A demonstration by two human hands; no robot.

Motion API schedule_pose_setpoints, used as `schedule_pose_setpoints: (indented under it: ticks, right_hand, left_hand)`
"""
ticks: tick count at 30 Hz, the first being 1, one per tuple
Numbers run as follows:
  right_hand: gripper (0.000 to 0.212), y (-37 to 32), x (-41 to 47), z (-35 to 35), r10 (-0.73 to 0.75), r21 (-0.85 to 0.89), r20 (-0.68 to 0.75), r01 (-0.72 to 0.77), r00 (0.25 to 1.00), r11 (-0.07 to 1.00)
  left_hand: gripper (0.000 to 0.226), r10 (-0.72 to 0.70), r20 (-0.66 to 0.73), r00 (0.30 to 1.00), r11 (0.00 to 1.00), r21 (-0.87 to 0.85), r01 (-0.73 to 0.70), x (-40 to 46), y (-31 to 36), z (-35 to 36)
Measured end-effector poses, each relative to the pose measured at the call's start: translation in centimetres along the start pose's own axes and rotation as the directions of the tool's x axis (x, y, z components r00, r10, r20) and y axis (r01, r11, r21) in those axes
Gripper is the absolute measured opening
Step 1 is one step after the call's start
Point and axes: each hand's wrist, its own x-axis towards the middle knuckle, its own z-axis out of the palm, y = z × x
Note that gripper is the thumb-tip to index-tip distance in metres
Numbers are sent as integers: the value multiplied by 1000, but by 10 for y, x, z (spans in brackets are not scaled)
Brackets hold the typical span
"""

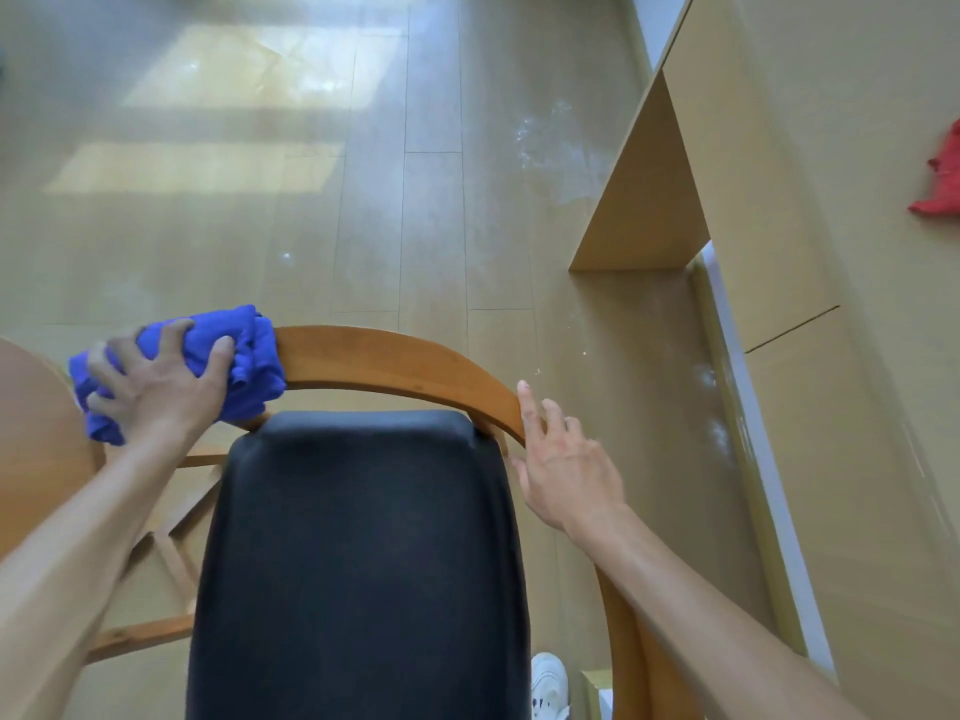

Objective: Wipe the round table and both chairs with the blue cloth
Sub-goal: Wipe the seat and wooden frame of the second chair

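From the head view, no brand, label or legible writing can be made out, and no container is seen. The blue cloth (208,366), bunched into a wad, is pressed against the left end of the curved wooden backrest of the chair (395,366). It is held in the grip of the left hand (156,387), whose fingers are curled over the wad. The right hand (566,465) is laid beside the right end of the backrest with its fingers relaxed and extended, nothing being grasped; the fingertips are seen touching the wood. The black padded seat (358,563) is seen below the backrest. An edge of the round tabletop (36,433) is visible at the left, just beside the cloth. A red cloth (940,184) is seen on the pale wooden surface at the far right, and a white shoe (549,683) on the wooden floor (415,200).
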Motion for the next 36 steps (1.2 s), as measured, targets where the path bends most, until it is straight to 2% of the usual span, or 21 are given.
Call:
schedule_pose_setpoints:
  ticks: [3,5,7,10,12,14,16,17,19,22,24,27,30,32,36]
  right_hand:
    - [73,0,1,-2,10,11,-13,-10,1000,1000]
    - [68,-1,2,-2,20,27,-11,-20,1000,999]
    - [67,-2,2,0,28,31,-6,-28,1000,999]
    - [60,-2,4,-1,85,42,38,-86,996,995]
    - [47,-1,4,-1,134,88,61,-139,989,986]
    - [32,0,3,0,140,76,57,-144,988,987]
    - [32,1,3,-1,136,73,42,-139,990,988]
    - [39,1,4,-1,128,82,35,-130,991,988]
    - [54,1,3,0,107,86,11,-108,994,990]
    - [57,1,2,1,83,85,-34,-80,996,993]
    - [58,0,2,1,72,78,-46,-69,996,995]
    - [58,-2,2,1,66,62,-52,-63,996,996]
    - [56,-1,2,1,64,47,-49,-62,997,997]
    - [56,-2,2,1,61,53,-50,-58,997,997]
    - [56,-3,2,0,74,67,-41,-71,996,995]
  left_hand:
    - [55,78,-39,996,997,17,-77,-19,40,15]
    - [48,208,-37,977,978,17,-208,-38,77,25]
    - [49,379,-27,925,925,22,-378,-66,120,34]
    - [59,600,-10,800,800,4,-600,-122,174,46]
    - [58,666,-13,746,746,2,-666,-145,189,50]
    - [53,691,-23,723,723,16,-691,-143,189,51]
    - [50,708,-24,705,706,31,-708,-126,174,49]
    - [51,696,-21,718,718,29,-695,-113,163,47]
    - [55,612,-11,791,790,29,-612,-79,134,40]
    - [53,380,-16,925,924,53,-378,-23,68,23]
    - [48,199,-33,980,980,15,-198,4,16,11]
    - [49,-16,-32,999,994,-111,12,16,-33,3]
    - [49,-158,-35,987,953,-268,143,11,-31,7]
    - [47,-183,-74,980,955,-250,160,8,-20,11]
    - [46,-81,-120,990,995,-69,73,6,-8,16]
